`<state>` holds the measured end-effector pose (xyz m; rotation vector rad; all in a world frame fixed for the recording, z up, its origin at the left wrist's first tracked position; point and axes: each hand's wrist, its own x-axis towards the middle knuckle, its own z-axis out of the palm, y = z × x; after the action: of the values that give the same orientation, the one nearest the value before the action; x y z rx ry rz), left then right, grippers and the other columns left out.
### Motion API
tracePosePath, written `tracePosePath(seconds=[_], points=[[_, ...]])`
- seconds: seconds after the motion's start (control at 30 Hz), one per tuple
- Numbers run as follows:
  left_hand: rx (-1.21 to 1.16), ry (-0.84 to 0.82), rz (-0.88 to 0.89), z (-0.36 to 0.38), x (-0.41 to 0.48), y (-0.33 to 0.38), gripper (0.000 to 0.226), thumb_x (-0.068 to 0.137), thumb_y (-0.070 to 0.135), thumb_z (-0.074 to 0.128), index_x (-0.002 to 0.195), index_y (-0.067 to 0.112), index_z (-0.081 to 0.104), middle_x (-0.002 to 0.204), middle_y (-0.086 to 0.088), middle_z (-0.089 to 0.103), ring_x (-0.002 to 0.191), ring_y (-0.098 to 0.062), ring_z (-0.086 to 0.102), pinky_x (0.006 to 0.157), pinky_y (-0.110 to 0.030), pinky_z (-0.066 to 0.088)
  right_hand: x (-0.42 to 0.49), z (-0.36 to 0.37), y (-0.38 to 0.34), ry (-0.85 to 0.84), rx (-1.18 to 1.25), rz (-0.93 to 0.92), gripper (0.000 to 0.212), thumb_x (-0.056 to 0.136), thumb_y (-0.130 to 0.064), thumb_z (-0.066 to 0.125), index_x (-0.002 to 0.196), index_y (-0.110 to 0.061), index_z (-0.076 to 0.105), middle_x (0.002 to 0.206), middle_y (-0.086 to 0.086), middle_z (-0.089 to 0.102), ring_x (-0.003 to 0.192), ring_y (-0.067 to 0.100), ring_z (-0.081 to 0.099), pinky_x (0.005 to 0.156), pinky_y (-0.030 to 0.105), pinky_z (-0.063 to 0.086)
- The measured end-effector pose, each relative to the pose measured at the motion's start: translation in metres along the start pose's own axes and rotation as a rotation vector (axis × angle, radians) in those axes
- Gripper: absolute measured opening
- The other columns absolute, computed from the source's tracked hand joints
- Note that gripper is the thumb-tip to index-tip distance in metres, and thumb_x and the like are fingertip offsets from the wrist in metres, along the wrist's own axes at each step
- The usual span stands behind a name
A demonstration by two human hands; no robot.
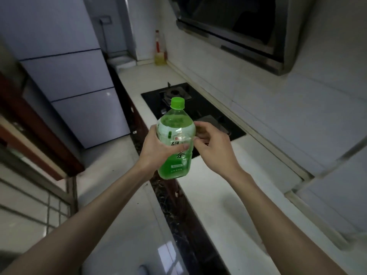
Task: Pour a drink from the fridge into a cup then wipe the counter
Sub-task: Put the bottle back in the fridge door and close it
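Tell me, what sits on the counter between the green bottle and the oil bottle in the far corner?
The head view shows a black stove, then bare counter.

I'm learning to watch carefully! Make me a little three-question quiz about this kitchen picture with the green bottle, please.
1. True or false: the cap is off the green bottle.
2. Which hand wraps around the bottle's middle?
A. left hand
B. right hand
C. neither
3. Fill in: behind the bottle, set into the white counter, is a black ____.

Key
1. False: the green cap sits on the neck.
2. A. The right hand's fingers only reach the bottle's side.
3. Stove.
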<state>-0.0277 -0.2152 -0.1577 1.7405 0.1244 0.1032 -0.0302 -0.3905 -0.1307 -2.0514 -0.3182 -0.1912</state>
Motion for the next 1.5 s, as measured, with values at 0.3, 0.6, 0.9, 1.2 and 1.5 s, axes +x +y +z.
tracePosePath(seconds=[0.3, 0.6, 0.9, 1.2, 1.5], points=[[-0.018, 0.124, -0.060, -0.121, 0.031, -0.032, 0.083, 0.054, 0.023, 0.097, 0.121, 0.019, 0.050, 0.110, 0.001, 0.071, 0.098, -0.016, 0.071, 0.088, -0.044, 0.059, 0.058, 0.119, -0.036, -0.115, -0.047, -0.064, 0.035, 0.090, -0.015, 0.059, 0.124, -0.017, 0.063, 0.109, -0.006, 0.069, 0.090, -0.003, 0.063, 0.077, 0.009, 0.050], [-0.041, 0.221, -0.056, -0.247, 0.090, -0.058, 0.083, 0.053, 0.024, 0.098, 0.122, 0.019, 0.052, 0.108, 0.002, 0.072, 0.097, -0.014, 0.072, 0.084, -0.039, 0.060, 0.129, 0.241, -0.084, -0.137, -0.050, -0.112, 0.029, 0.089, -0.015, 0.060, 0.117, -0.020, 0.067, 0.098, -0.010, 0.070, 0.084, -0.003, 0.064, 0.069, 0.005, 0.045], [-0.013, 0.323, -0.070, -0.327, 0.148, -0.078, 0.083, 0.056, 0.020, 0.096, 0.125, 0.018, 0.050, 0.108, 0.003, 0.071, 0.096, -0.011, 0.071, 0.081, -0.032, 0.059, 0.200, 0.327, -0.101, -0.226, 0.006, -0.154, 0.029, 0.090, -0.014, 0.060, 0.118, -0.018, 0.067, 0.100, -0.009, 0.071, 0.085, -0.003, 0.064, 0.070, 0.006, 0.046], [0.011, 0.470, -0.112, -0.368, 0.238, -0.095, 0.082, 0.055, 0.024, 0.097, 0.123, 0.017, 0.052, 0.107, 0.002, 0.073, 0.095, -0.012, 0.073, 0.086, -0.041, 0.060, 0.313, 0.394, -0.086, -0.357, 0.093, -0.200, 0.031, 0.088, -0.013, 0.059, 0.117, -0.020, 0.068, 0.100, -0.008, 0.070, 0.084, -0.002, 0.064, 0.074, 0.017, 0.053], [0.035, 0.625, -0.092, -0.417, 0.342, -0.081, 0.089, 0.052, 0.028, 0.097, 0.127, 0.015, 0.050, 0.111, -0.003, 0.072, 0.100, -0.018, 0.073, 0.088, -0.045, 0.060, 0.445, 0.446, -0.099, -0.502, 0.156, -0.385, 0.037, 0.088, -0.013, 0.058, 0.124, -0.012, 0.064, 0.111, 0.000, 0.068, 0.092, 0.004, 0.064, 0.079, 0.015, 0.052]])
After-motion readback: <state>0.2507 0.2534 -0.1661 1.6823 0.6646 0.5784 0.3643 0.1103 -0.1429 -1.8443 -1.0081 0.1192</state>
